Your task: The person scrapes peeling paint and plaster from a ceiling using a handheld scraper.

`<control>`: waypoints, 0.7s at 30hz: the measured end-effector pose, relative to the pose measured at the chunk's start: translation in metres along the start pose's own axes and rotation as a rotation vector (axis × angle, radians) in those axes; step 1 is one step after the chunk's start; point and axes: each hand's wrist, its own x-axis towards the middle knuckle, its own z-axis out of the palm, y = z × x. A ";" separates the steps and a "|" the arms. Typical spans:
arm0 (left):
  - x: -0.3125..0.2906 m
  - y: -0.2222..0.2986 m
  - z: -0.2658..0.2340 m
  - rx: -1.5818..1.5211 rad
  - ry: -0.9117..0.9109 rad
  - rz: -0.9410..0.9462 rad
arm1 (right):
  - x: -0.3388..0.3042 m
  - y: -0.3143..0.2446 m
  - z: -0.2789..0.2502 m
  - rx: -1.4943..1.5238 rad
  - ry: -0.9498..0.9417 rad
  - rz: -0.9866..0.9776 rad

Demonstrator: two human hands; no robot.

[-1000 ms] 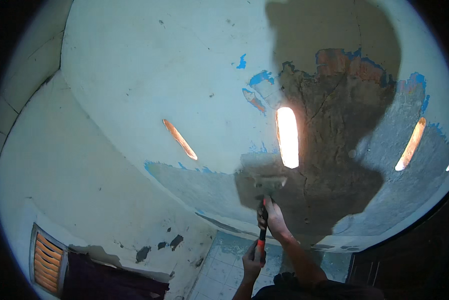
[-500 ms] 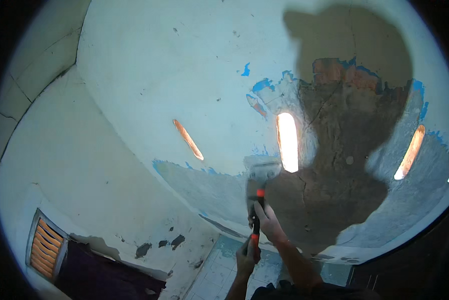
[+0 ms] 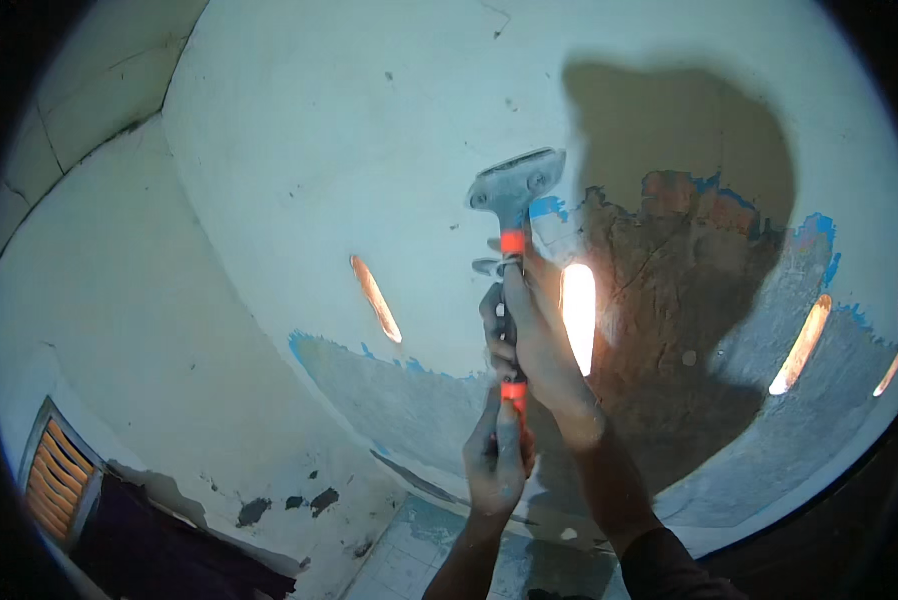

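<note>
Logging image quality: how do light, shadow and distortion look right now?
In the head view, the slot beside the right hand is blown out white; in that view a large shadow crosses the stripped wall patch, and the fisheye bends the wall corner.

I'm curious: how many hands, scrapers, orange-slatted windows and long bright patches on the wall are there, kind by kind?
Hands (left hand, right hand): 2
Scraper: 1
Orange-slatted window: 1
Long bright patches: 4
Total: 8
</note>
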 end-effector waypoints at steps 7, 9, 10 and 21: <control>-0.017 -0.043 -0.030 0.006 -0.031 -0.163 | -0.011 0.047 -0.008 -0.025 0.028 0.018; -0.045 -0.084 -0.053 -0.009 0.016 -0.237 | -0.029 0.100 -0.028 0.015 -0.001 0.098; -0.060 -0.098 -0.065 -0.044 0.018 -0.271 | -0.043 0.132 -0.036 0.077 -0.007 0.205; -0.093 -0.159 -0.133 -0.685 -0.201 -0.615 | -0.067 0.169 -0.030 0.230 0.225 0.281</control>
